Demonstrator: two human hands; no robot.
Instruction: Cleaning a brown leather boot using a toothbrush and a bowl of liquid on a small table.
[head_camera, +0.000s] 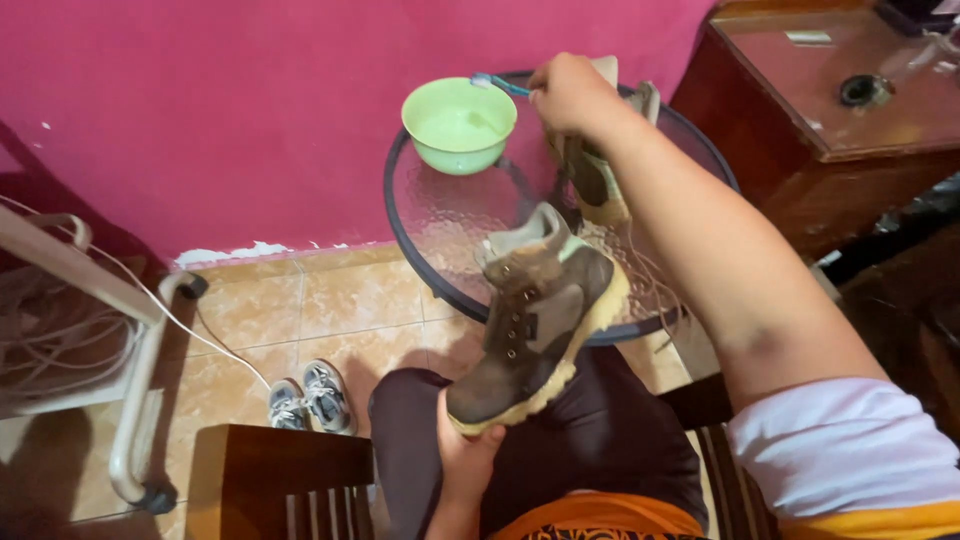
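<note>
No packages, signs or screens show; a pale rectangular tag (808, 38), possibly a label, lies on the far-right wooden cabinet (860, 150).

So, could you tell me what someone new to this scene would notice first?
Most likely the brown boot in the middle, held up by its toe in the left hand above the person's lap. Next, the right hand reaching across the round glass table, holding a blue toothbrush over the rim of a pale green bowl. Behind it all stands a bright pink wall.
</note>
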